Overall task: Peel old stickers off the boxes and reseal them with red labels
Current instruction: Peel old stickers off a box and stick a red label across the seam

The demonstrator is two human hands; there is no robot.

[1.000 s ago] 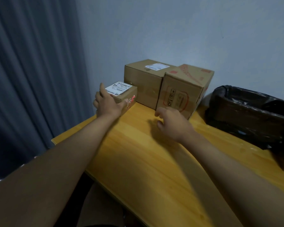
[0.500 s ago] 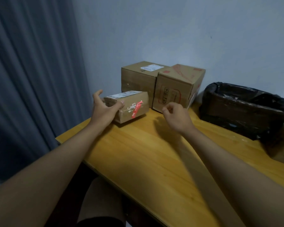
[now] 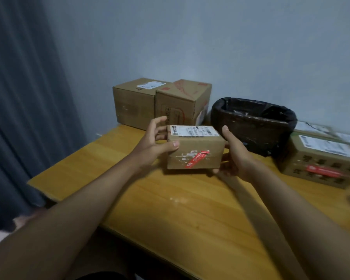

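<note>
Boxes number four in view. One small box [image 3: 195,147] sits in a two-handed grip above the bench [image 3: 182,215]: the left hand [image 3: 150,146] holds its left end, thumb curled onto the front face, fingers behind; the right hand [image 3: 233,153] cups its right end, thumb raised along the edge. This box carries one white shipping label [image 3: 193,130] on top and one red sticker [image 3: 197,158], partly torn, on the front among white residue. Beyond the left hand stand two larger boxes, touching: a plain one [image 3: 132,103] with a white label and a red-printed one [image 3: 187,98]. Beyond the right hand sits one bin [image 3: 253,122] lined with a black bag. Right of the right hand lies the fourth box [image 3: 319,158], blurred and cut off by the frame edge, with one red label [image 3: 323,171]. Label text is unreadable. One curtain [image 3: 22,102] hangs at far left.
</note>
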